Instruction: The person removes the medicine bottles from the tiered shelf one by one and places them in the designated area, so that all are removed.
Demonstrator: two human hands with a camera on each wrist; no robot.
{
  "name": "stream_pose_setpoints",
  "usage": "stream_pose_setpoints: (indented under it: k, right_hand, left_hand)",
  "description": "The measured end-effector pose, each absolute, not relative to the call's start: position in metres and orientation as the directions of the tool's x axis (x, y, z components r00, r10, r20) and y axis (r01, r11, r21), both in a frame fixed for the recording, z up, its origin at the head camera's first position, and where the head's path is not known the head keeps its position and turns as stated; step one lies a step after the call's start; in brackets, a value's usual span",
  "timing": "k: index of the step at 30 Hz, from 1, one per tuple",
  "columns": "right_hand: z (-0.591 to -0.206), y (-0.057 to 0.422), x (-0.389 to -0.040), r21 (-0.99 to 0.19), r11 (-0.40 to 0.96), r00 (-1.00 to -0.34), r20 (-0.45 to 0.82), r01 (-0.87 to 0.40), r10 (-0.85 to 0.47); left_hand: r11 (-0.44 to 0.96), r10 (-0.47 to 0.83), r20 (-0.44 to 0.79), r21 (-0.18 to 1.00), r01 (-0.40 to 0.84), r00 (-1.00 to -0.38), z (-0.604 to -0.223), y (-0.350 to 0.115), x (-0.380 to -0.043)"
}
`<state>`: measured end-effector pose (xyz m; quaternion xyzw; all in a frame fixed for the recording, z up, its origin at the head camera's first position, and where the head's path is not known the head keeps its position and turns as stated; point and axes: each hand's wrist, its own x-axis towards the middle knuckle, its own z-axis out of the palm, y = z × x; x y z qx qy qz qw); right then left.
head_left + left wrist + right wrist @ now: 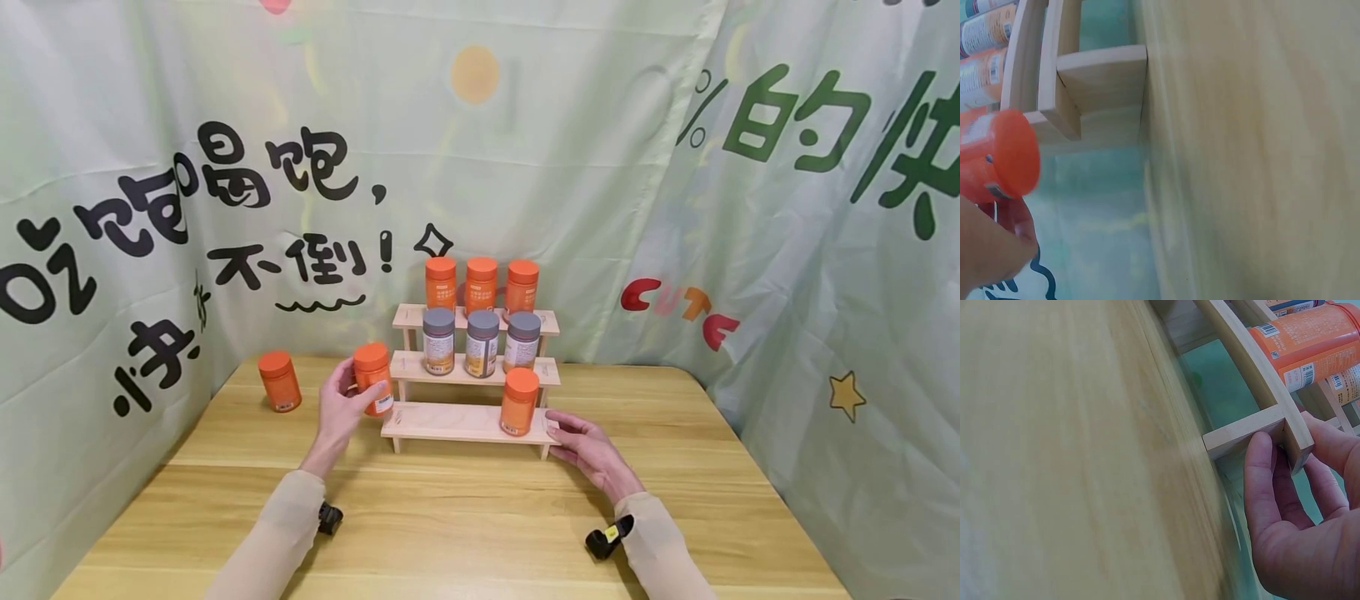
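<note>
My left hand (343,404) grips an orange jar (372,377) with an orange lid, at the left end of the lowest tier of a wooden step rack (457,422). The left wrist view shows that jar's base (1017,153) raised above the table. With thumb above and fingers beneath, my right hand (1300,506) pinches the right end of the bottom board (1266,369). Close by that hand, another orange jar (519,402) stands upright on the lowest tier. Three grey-lidded jars (482,343) line the middle tier, and three orange jars (481,285) the top one.
One more orange jar (280,382) stands on the wooden table (465,525), left of the rack. Printed cloth (555,167) hangs behind the table and along both sides. Each wrist carries a small black camera (609,537).
</note>
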<state>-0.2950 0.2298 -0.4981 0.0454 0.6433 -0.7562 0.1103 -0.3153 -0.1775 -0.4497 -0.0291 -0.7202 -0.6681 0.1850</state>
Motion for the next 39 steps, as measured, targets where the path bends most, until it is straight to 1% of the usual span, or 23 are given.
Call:
stream_pose_setpoints:
  k: [4,6,9,13,18,22,26,33,39]
  right_hand:
    - [-0.497,0.229,-0.296,-0.958,-0.149,-0.968,-0.232,0.245,-0.098]
    - [-0.497,0.23,-0.297,-0.956,-0.154,-0.967,-0.236,0.249,-0.095]
    - [-0.497,0.231,-0.297,-0.957,-0.154,-0.967,-0.233,0.246,-0.101]
    - [-0.497,0.231,-0.297,-0.958,-0.153,-0.968,-0.228,0.241,-0.102]
    - [-0.498,0.23,-0.296,-0.955,-0.16,-0.967,-0.237,0.25,-0.093]
    - [-0.498,0.231,-0.296,-0.955,-0.159,-0.967,-0.235,0.249,-0.099]
    - [-0.498,0.232,-0.296,-0.957,-0.155,-0.967,-0.23,0.244,-0.105]
    - [-0.499,0.23,-0.296,-0.955,-0.144,-0.964,-0.247,0.259,-0.1]
    - [-0.498,0.229,-0.296,-0.958,-0.135,-0.965,-0.242,0.254,-0.101]
  left_hand:
    - [0.165,-0.26,0.27,0.959,0.232,-0.927,-0.452,-0.182,-0.319]
    - [0.173,-0.286,0.25,0.963,0.207,-0.925,-0.459,-0.186,-0.326]
    - [0.183,-0.314,0.204,0.971,0.152,-0.927,-0.46,-0.189,-0.328]
    - [0.165,-0.342,0.133,0.983,0.08,-0.93,-0.462,-0.195,-0.334]
    - [0.081,-0.399,0.046,0.997,0.015,-0.916,-0.465,-0.205,-0.34]
    - [0.015,-0.462,0.005,1.0,-0.003,-0.887,-0.466,-0.21,-0.343]
    - [-0.021,-0.518,-0.014,1.0,-0.003,-0.855,-0.468,-0.214,-0.345]
    - [-0.034,-0.595,-0.018,0.999,0.003,-0.803,-0.471,-0.216,-0.347]
    - [-0.033,-0.603,-0.024,0.999,-0.005,-0.798,-0.473,-0.222,-0.349]
